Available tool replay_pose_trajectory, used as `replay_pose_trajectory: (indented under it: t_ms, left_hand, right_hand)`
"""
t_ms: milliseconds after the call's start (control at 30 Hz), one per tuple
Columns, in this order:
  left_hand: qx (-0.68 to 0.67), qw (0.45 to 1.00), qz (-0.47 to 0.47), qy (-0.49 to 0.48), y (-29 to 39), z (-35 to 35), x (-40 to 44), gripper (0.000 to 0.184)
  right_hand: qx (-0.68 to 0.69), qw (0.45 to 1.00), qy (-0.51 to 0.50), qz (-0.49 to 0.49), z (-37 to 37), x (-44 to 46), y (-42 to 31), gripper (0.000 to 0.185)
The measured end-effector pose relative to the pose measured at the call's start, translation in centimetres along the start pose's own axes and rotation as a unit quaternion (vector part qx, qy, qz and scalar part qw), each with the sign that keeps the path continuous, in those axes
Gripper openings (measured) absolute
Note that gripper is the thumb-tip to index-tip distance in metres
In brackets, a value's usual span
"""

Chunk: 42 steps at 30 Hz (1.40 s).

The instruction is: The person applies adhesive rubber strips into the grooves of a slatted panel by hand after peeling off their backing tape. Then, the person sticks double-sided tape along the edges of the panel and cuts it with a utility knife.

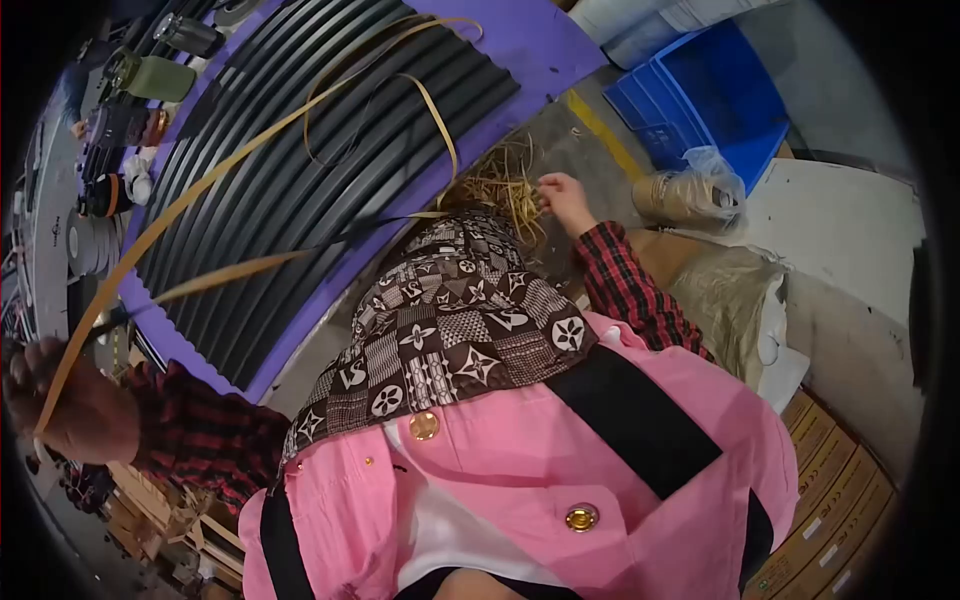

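Observation:
At the left edge my left hand [85, 410] is raised in shadow, its fingers curled. A long, thin tan strip [205, 183] crosses in front of this hand and runs up over the black ribbed panel. A second strip [235, 272], tan with a dark side, extends from near the fingers toward my apron. On the other side, my right hand [566, 202] has bent fingers beside a tangled heap of tan strips [505, 190]. Whether its fingertips grip a strip is unclear. Loose strip loops lie across the panel.
The black ribbed panel [330, 150] rests on a purple surface [560, 45]. Beyond my right hand are a blue bin [715, 95], a plastic-wrapped brown roll [675, 200] and a crumpled sack [730, 300]. Cardboard boxes [830, 490] sit lower right; a green container [160, 78] stands upper left.

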State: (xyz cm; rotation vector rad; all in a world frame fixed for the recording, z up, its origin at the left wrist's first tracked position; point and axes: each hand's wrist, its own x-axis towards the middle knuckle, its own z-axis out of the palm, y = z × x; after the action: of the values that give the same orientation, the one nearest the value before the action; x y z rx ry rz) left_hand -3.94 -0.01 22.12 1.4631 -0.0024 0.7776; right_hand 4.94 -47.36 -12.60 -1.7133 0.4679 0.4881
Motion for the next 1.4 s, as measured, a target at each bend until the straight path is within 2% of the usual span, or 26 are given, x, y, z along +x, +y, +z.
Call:
replay_pose_trajectory:
  t_ms: [133,200,267,333,400,433,533,600,633,667,700,733,767,833,900,967,1000,1033,1067,1100,1133,1167,1233,1267,1333,1400]
  left_hand:
    - [0.132,0.988,-0.025,0.072,4.1,-6.5,-8.0,0.019]
    - [0.203,0.972,-0.051,0.109,6.0,-9.2,-11.7,0.019]
    - [0.288,0.94,-0.097,0.158,8.1,-13.0,-16.4,0.02]
    - [0.362,0.896,-0.15,0.208,10.0,-16.2,-20.7,0.02]
    - [0.422,0.845,-0.21,0.253,12.0,-19.1,-24.9,0.021]
    - [0.443,0.818,-0.242,0.276,13.0,-20.5,-27.2,0.021]
    - [0.487,0.732,-0.341,0.334,15.5,-23.9,-33.5,0.022]
    - [0.502,0.669,-0.412,0.361,17.3,-25.5,-37.4,0.023]
    - [0.509,0.639,-0.444,0.368,18.0,-26.0,-38.6,0.023]
    - [0.512,0.61,-0.478,0.372,18.7,-26.6,-40.0,0.023]
    - [0.511,0.58,-0.513,0.374,19.5,-26.9,-41.1,0.024]
    - [0.514,0.55,-0.545,0.369,20.1,-27.2,-41.8,0.024]
    - [0.52,0.513,-0.585,0.353,20.8,-27.6,-42.1,0.024]
    - [0.538,0.438,-0.654,0.3,21.7,-28.4,-41.5,0.025]
    - [0.597,0.388,-0.671,0.207,19.8,-28.0,-37.5,0.026]
    - [0.668,0.464,-0.561,0.156,14.3,-25.5,-31.4,0.026]
    - [0.648,0.582,-0.461,0.17,10.1,-22.5,-27.7,0.027]
    - [0.655,0.665,-0.342,0.11,5.1,-20.2,-24.5,0.029]
    - [0.469,0.813,-0.247,0.243,0.1,-9.3,-20.9,0.027]
    - [0.402,0.883,-0.196,0.141,-4.6,-2.9,-19.1,0.027]
    - [0.473,0.869,-0.148,-0.007,-5.8,6.3,-17.1,0.022]
    - [0.436,0.867,-0.189,-0.149,-6.6,12.8,-15.9,0.022]
    - [0.284,0.909,-0.099,-0.288,-9.5,20.8,-15.3,0.019]
    - [0.272,0.916,0.036,-0.294,-10.7,22.8,-15.4,0.017]
    - [0.319,0.922,0.015,-0.22,-11.5,22.1,-15.0,0.015]
    - [0.459,0.87,-0.057,-0.173,-9.7,19.2,-14.8,0.011]
  right_hand:
    - [0.03,0.986,-0.084,0.144,5.5,-3.4,6.6,0.044]
    - [-0.042,0.974,-0.167,0.15,8.2,-3.9,9.5,0.056]
    - [-0.309,0.948,-0.052,-0.058,11.7,-4.7,12.2,0.067]
    - [-0.329,0.943,0.012,-0.04,13.0,-7.1,8.8,0.065]
    - [-0.346,0.93,-0.054,-0.114,14.1,-5.9,10.2,0.048]
    - [-0.382,0.9,-0.14,-0.157,13.7,-6.1,9.3,0.02]
    - [-0.369,0.869,-0.228,-0.238,13.8,-2.4,12.4,0.012]
    - [-0.332,0.904,-0.16,-0.215,10.1,0.2,13.3,0.015]
    - [-0.237,0.92,-0.136,-0.28,6.0,1.4,12.4,0.014]
    - [-0.204,0.938,-0.021,-0.281,2.1,4.4,13.6,0.013]
    - [-0.095,0.976,0.012,-0.194,-3.3,5.4,11.1,0.013]
    - [-0.071,0.931,0.098,-0.345,-8.8,8.7,11.0,0.016]
    - [0.023,0.949,0.134,-0.285,-13.9,8.3,7.2,0.018]
    - [0.137,0.929,0.203,-0.278,-22.5,8.7,1.4,0.02]
    - [0.117,0.922,0.191,-0.316,-26.4,8.2,-5.0,0.019]
    - [0.018,0.933,0.126,-0.338,-25.1,6.3,-10.8,0.017]
    - [-0.068,0.926,0.102,-0.356,-21.2,4.6,-13.5,0.016]
    - [-0.115,0.885,0.023,-0.451,-17.3,3.7,-14.8,0.013]
    - [-0.205,0.876,-0.049,-0.435,-13.4,2.4,-15.9,0.011]
    - [-0.3,0.843,-0.112,-0.432,-8.6,-1.1,-17.3,0.011]
    - [-0.345,0.802,-0.165,-0.459,-4.2,-2.9,-17.3,0.012]
    - [-0.411,0.764,-0.267,-0.42,-0.8,-5.5,-17.6,0.016]
    - [-0.445,0.698,-0.306,-0.47,3.4,-7.8,-17.2,0.02]
    - [-0.421,0.721,-0.33,-0.441,3.5,-8.1,-17.5,0.02]
    - [-0.329,0.769,-0.349,-0.422,1.7,-8.6,-19.4,0.021]
    - [-0.366,0.793,-0.329,-0.36,-2.4,-7.2,-20.2,0.016]
